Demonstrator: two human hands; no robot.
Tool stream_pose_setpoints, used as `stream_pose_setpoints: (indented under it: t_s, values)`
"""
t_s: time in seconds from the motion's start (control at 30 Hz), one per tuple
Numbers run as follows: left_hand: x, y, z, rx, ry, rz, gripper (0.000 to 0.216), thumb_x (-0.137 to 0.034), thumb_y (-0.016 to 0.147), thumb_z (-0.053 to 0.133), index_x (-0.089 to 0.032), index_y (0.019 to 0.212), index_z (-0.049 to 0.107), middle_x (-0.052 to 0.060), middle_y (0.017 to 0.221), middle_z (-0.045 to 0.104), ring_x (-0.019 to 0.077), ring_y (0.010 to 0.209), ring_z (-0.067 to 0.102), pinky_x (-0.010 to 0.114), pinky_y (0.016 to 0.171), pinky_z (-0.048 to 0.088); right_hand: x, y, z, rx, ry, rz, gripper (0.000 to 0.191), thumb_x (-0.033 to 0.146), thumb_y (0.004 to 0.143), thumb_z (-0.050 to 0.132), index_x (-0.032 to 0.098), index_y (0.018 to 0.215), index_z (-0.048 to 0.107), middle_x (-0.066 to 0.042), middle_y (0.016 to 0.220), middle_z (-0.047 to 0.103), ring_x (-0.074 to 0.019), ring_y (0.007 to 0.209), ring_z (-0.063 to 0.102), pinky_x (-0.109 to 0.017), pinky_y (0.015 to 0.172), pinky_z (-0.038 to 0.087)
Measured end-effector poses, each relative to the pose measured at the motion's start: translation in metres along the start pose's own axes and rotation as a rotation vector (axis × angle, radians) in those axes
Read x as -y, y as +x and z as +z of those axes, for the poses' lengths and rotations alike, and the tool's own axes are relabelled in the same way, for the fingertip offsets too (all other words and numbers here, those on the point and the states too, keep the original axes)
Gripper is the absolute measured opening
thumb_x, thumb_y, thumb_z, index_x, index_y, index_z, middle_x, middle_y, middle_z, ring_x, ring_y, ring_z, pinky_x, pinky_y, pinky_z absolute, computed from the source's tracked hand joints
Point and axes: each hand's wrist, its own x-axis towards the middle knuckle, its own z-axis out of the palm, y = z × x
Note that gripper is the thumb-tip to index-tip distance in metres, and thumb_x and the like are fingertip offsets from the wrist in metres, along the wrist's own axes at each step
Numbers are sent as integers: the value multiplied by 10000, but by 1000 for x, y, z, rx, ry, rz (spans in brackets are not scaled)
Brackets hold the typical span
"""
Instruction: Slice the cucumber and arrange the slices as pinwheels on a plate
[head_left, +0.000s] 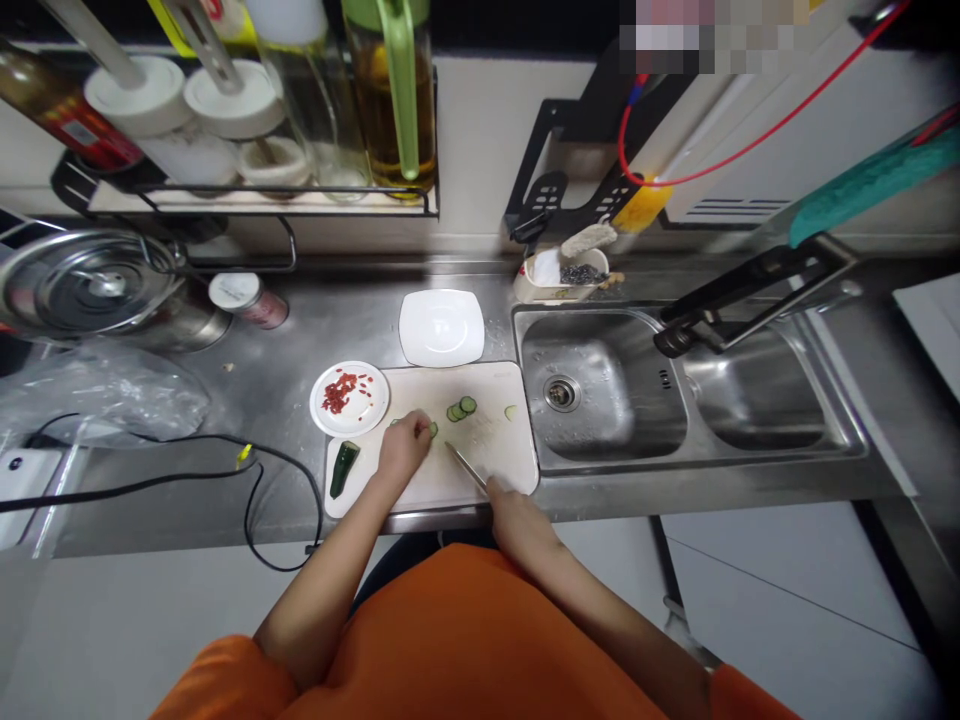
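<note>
My right hand (521, 520) is closed round the handle of a knife (466, 466), whose blade points up and left, just above or on the white cutting board (450, 485). At the middle of the board my left hand (405, 450) is closed, with a cucumber slice (433, 429) at its fingertips. Several overlapping cucumber slices (461, 409) lie beyond the knife tip. A cut cucumber piece (344, 468) rests at the board's left side, and a small pale green end (511, 412) lies at the right.
A round plate with red chopped bits (341, 392) overlaps the board's upper left corner. Behind the board stands a white square dish (441, 325). To the right is a double sink (607, 390); black cables (292, 460) and a plastic bag (112, 395) lie left.
</note>
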Motion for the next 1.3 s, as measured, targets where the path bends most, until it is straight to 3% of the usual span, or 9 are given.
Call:
stream_pose_setpoints:
  t_s: [0.17,0.27,0.47,0.57,0.73,0.9,1.03,1.3]
  values:
    - [25,-9,-18,-151,1,-122,134,-257,791,512,-206,831,629,8,741,667,148,666,587,248,652,406,-2,1,0,-3,2,-7,520,4,814,304,179,1293,404,-130,938,646,-231,916,627,-286,686,438]
    - [34,-13,-24,-155,81,-154,174,-242,810,480,-208,873,639,29,760,677,166,673,594,260,649,402,-2,2,0,12,0,12,505,10,816,314,187,1279,415,-127,946,643,-227,913,626,-283,683,434]
    - [31,-20,-23,-173,276,-86,220,-230,838,446,-209,911,653,75,847,663,195,743,591,278,653,398,-3,3,-3,0,-22,-7,512,26,829,300,185,1309,382,-132,935,643,-242,915,626,-291,674,436]
    - [24,-16,-20,-205,265,-59,219,-248,837,462,-213,927,658,82,925,652,204,811,587,290,695,420,-3,3,-3,14,-25,-10,480,14,822,285,164,1256,426,-140,945,643,-251,927,625,-299,677,444]
    - [-10,15,1,-69,76,132,248,-259,797,547,-187,1012,649,71,956,650,195,927,575,291,849,431,-3,3,-1,3,-34,-20,438,15,829,283,154,1211,446,-146,947,646,-255,941,622,-317,697,455]
    - [-45,47,31,109,114,172,200,-263,784,557,-209,944,665,59,917,623,195,889,562,292,783,428,-2,3,-3,7,-29,-8,438,18,835,285,164,1221,432,-141,943,645,-262,945,623,-322,691,457]
    - [-50,54,41,141,136,171,198,-251,777,547,-207,933,661,60,913,601,193,877,546,292,770,417,-3,3,-3,7,-4,-20,442,10,830,283,158,1222,426,-146,959,643,-265,962,617,-326,699,454]
    - [-53,53,38,166,173,154,167,-220,781,537,-211,934,603,43,930,590,178,878,539,276,761,404,-4,2,-7,44,21,-27,422,30,834,298,156,1215,429,-151,996,640,-262,976,609,-323,719,450]
